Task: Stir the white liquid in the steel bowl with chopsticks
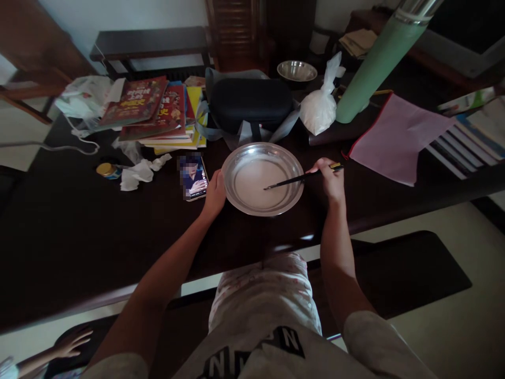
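Shirt (264, 337) with white "N" (291, 339), bowl (256, 151) beyond

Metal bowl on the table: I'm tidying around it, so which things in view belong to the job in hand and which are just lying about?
In use:
metal bowl, left hand at its rim
pale contents
thin dark utensil, in the right hand

Apparently lying about:
phone
crumpled tissue
red books
black case
green flask
tied plastic bag (role unclear)
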Tool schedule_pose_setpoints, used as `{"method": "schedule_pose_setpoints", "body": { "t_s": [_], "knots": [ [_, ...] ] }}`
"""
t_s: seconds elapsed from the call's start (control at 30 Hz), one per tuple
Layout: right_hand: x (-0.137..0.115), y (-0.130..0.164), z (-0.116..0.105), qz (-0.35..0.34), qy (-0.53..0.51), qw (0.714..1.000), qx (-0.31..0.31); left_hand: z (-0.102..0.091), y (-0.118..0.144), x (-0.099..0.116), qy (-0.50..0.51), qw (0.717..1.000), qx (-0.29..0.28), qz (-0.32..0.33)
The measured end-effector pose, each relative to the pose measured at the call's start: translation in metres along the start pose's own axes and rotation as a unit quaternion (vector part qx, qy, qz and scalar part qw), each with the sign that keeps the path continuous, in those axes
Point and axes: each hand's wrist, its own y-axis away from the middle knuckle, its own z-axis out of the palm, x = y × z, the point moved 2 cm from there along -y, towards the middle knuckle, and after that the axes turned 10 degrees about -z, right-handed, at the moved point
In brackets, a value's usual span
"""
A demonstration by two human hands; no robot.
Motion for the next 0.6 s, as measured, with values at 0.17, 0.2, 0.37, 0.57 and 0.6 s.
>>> {"method": "schedule_pose_setpoints", "body": {
  "t_s": [0.17,0.2,0.37,0.57,0.6],
  "knots": [
    [-0.0006,-0.0003,0.0041,-0.006,-0.001,0.998,-0.06,-0.0007,0.0012,0.0026,-0.002,1.0,-0.004,0.003],
    [0.0003,-0.0006,0.0027,-0.003,0.001,0.999,-0.04,-0.0008,0.0013,0.0028,-0.003,1.0,-0.005,0.004],
    [0.0006,-0.0004,0.0007,0.006,-0.009,1.0,-0.014,-0.0007,0.0017,0.0029,0.002,1.0,-0.012,-0.002],
    [-0.0038,-0.0014,0.0034,-0.012,0.007,1.0,-0.023,0.0003,0.0021,0.003,0.012,1.0,0.002,-0.002],
    [-0.0038,-0.0014,0.0015,-0.01,0.015,1.0,-0.004,0.0004,0.002,0.0029,0.015,1.0,0.004,-0.002]
  ]
}}
